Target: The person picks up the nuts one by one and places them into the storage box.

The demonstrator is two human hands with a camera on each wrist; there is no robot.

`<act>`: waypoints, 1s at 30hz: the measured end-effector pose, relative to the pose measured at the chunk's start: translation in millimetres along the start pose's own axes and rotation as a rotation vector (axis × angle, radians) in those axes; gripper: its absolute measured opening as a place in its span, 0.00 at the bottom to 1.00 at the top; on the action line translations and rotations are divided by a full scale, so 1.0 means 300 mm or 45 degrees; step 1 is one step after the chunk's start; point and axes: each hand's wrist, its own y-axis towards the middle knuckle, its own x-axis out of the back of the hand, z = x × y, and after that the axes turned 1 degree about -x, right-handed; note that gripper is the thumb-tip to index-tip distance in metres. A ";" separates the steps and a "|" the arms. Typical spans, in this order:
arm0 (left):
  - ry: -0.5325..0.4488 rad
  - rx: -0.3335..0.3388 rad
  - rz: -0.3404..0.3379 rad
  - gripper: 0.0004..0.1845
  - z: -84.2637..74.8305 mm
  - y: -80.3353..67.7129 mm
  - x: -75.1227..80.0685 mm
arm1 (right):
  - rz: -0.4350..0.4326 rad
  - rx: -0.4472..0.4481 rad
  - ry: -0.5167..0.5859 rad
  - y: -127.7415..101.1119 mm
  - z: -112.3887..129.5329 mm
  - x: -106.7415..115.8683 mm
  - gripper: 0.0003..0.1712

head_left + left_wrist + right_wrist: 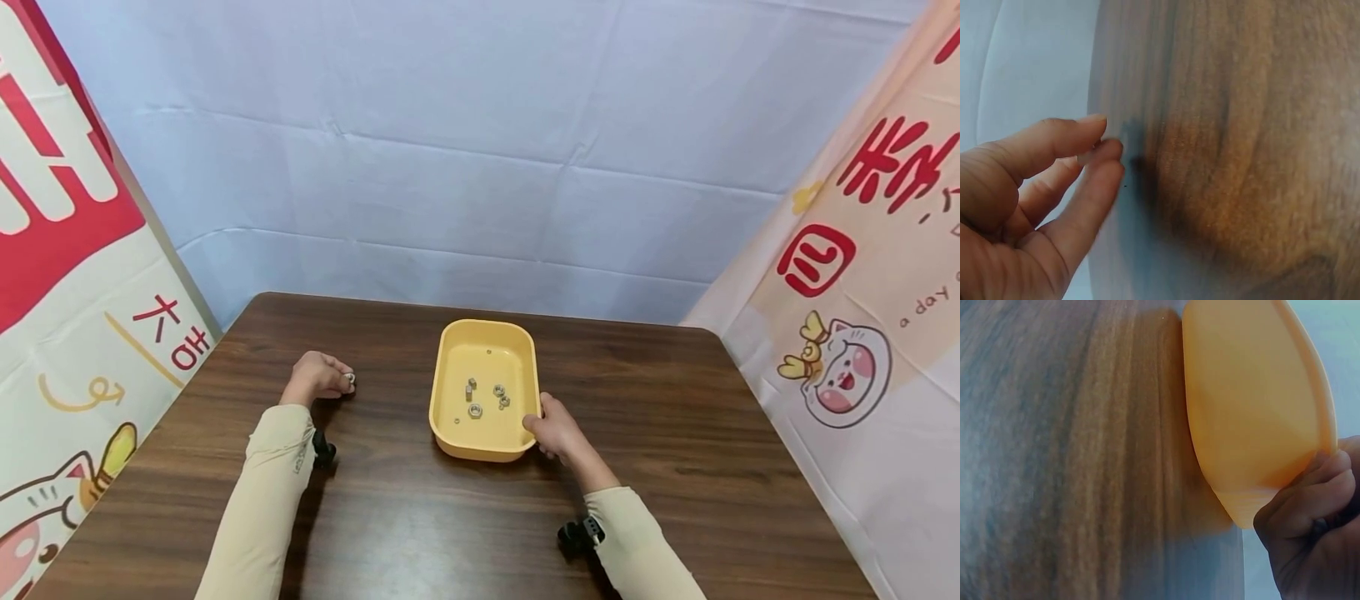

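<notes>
In the head view my left hand [321,377] is over the left part of the table, pinching a small metal nut [350,378] at its fingertips. Thumb and fingers nearly meet in the left wrist view, where they mostly hide the nut. My right hand [557,429] grips the near right corner of a yellow tray [487,455], thumb over the rim and fingers against the outer wall. Inside the tray lie several metal nuts of different sizes, among them a large hex nut [476,411] and another nut [499,390].
The tray stands near the middle of a dark wood-grain table [420,533]. A pale cloth [480,192] hangs behind the table's far edge, and printed banners [847,375] flank both sides. Both forearms wear light sleeves with black wrist cameras.
</notes>
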 end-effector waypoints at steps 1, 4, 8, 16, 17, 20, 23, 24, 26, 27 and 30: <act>-0.022 0.006 -0.007 0.17 0.000 0.002 -0.002 | -0.002 0.003 -0.002 0.001 -0.001 -0.001 0.11; -0.069 0.014 -0.015 0.17 0.002 0.012 -0.006 | -0.004 0.000 0.000 0.004 -0.001 -0.002 0.11; -0.078 0.004 -0.014 0.17 0.000 0.009 -0.005 | -0.004 -0.011 0.011 0.005 0.000 -0.003 0.14; -0.105 -0.095 0.039 0.16 -0.034 -0.061 -0.038 | -0.001 -0.003 0.012 -0.001 0.004 -0.004 0.13; -0.108 -0.113 0.047 0.16 -0.039 -0.069 -0.045 | -0.003 -0.010 0.015 -0.003 0.006 -0.002 0.13; -0.090 -0.152 0.063 0.15 -0.058 -0.092 -0.060 | 0.001 -0.012 0.010 -0.005 0.009 0.000 0.11; -0.043 -0.181 0.082 0.15 -0.083 -0.114 -0.070 | 0.013 -0.014 0.005 -0.006 0.014 0.002 0.10; -0.018 -0.192 0.091 0.15 -0.092 -0.122 -0.073 | 0.019 -0.015 0.005 -0.006 0.015 0.003 0.10; 0.009 -0.206 0.116 0.15 -0.108 -0.136 -0.081 | 0.026 -0.016 0.006 -0.005 0.016 0.004 0.10; 0.025 -0.211 0.128 0.15 -0.116 -0.142 -0.085 | 0.026 -0.016 0.002 -0.005 0.017 0.004 0.10; 0.047 -0.230 0.171 0.14 -0.132 -0.157 -0.099 | 0.024 -0.023 -0.009 -0.005 0.017 0.006 0.11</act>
